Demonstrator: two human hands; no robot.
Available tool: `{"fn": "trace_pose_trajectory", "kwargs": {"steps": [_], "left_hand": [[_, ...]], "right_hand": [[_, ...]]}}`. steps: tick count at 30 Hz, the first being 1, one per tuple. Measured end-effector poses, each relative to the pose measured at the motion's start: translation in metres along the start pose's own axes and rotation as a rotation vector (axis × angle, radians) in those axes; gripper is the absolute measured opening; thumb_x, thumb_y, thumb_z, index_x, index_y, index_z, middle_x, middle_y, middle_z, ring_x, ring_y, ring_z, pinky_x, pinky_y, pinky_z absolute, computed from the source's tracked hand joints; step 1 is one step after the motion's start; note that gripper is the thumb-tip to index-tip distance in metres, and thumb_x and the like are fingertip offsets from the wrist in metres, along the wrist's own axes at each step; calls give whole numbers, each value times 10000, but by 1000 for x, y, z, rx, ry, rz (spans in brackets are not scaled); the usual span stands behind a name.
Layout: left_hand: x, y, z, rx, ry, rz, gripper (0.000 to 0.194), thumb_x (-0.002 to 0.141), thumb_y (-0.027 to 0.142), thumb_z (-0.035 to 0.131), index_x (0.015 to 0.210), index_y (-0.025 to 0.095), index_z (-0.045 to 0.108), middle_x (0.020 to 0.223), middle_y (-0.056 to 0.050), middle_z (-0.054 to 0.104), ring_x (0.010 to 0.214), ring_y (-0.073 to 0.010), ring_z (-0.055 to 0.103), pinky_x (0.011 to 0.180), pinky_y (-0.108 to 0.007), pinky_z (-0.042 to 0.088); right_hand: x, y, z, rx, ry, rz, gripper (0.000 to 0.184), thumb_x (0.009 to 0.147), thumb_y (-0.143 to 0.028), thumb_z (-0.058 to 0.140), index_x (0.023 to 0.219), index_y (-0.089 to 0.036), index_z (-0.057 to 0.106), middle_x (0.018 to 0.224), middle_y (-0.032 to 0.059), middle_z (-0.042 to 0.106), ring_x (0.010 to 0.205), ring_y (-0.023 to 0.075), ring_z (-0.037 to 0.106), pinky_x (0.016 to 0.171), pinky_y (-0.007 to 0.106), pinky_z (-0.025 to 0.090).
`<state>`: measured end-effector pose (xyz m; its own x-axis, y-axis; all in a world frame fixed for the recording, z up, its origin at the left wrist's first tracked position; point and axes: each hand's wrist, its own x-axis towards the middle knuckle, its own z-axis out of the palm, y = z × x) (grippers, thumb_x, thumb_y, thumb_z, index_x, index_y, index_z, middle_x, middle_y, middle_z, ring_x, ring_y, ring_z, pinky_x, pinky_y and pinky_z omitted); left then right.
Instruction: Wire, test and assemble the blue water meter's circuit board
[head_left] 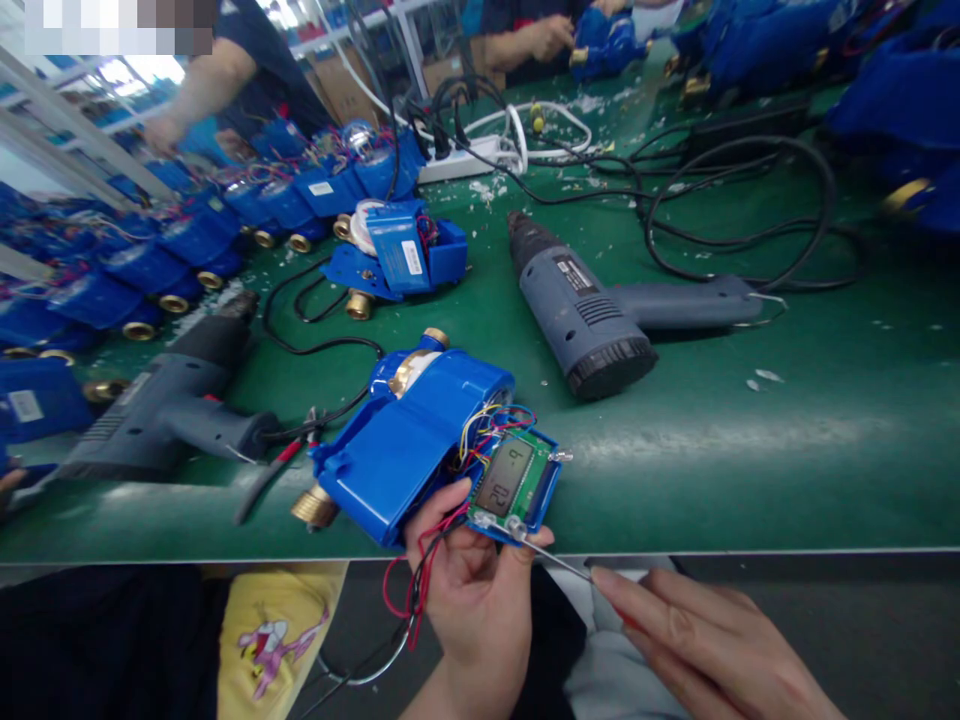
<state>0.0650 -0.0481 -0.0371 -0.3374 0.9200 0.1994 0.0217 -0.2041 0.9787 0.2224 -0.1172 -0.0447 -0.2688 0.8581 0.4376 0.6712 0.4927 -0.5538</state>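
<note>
My left hand (476, 590) is closed around the lower edge of a green display board (534, 470) in a blue frame; its screen is lit with digits. Coloured wires run from the board to a blue water meter (409, 440) with brass ends, lying at the table's front edge. Red and black wires (420, 580) hang over my left fingers. In my right hand (697, 640) is a screwdriver (559, 562), its handle mostly hidden by the fingers. The thin shaft reaches the board's lower corner, beside a clear blob; exact tip contact cannot be made out.
Heat guns lie to the right (585, 310) and left (180, 400) on the green table (712, 470). Cutters (274, 470) with a red grip rest near the meter. Another meter (405, 250) stands behind, rows of meters at left. Cables and a power strip (465, 160) lie farther back; co-workers stand beyond.
</note>
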Motion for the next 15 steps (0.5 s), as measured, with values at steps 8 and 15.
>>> {"fn": "trace_pose_trajectory", "kwargs": {"steps": [8, 15], "left_hand": [[-1, 2, 0, 0, 17, -2, 570, 526, -62, 771, 986, 196, 555, 713, 48, 743, 559, -132, 717, 523, -152, 579], [-1, -2, -2, 30, 63, 4, 577, 494, -49, 792, 973, 192, 578, 725, 44, 746, 568, -136, 718, 522, -151, 581]], "right_hand": [[5, -2, -2, 17, 3, 34, 308, 1003, -175, 304, 1207, -180, 535, 764, 24, 692, 671, 107, 675, 513, 152, 511], [5, -6, -7, -15, 0, 70, 318, 985, -170, 356, 1173, -191, 612, 819, 32, 708, 719, 116, 692, 562, 147, 537]]}}
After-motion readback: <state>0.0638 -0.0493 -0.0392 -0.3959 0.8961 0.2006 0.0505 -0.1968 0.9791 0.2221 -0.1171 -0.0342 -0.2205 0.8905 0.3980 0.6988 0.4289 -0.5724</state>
